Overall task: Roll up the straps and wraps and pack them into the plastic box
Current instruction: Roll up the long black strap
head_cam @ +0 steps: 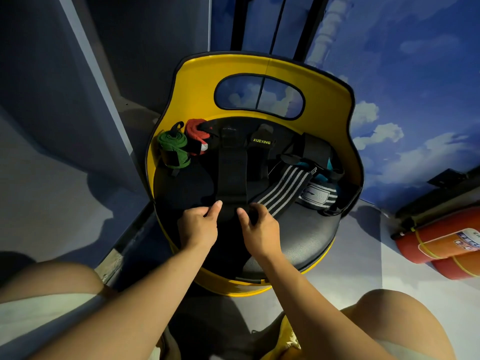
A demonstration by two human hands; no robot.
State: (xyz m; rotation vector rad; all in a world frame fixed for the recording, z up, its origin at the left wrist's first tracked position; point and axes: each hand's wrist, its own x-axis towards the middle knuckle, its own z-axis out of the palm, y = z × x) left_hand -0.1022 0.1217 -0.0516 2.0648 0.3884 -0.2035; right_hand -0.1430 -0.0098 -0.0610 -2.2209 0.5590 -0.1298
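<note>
Pinching the near end of the black strap [232, 175] in my left grip [199, 224] and right grip [259, 226]; green roll [172, 149] and red roll [196, 137] are done at far left, striped wrap [283, 189] remains, no box visible.

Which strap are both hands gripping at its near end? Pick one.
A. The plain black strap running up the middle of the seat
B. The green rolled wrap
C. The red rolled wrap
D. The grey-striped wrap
A: the left hand and right hand both pinch the near end of the black strap, while the other wraps lie untouched.
</note>
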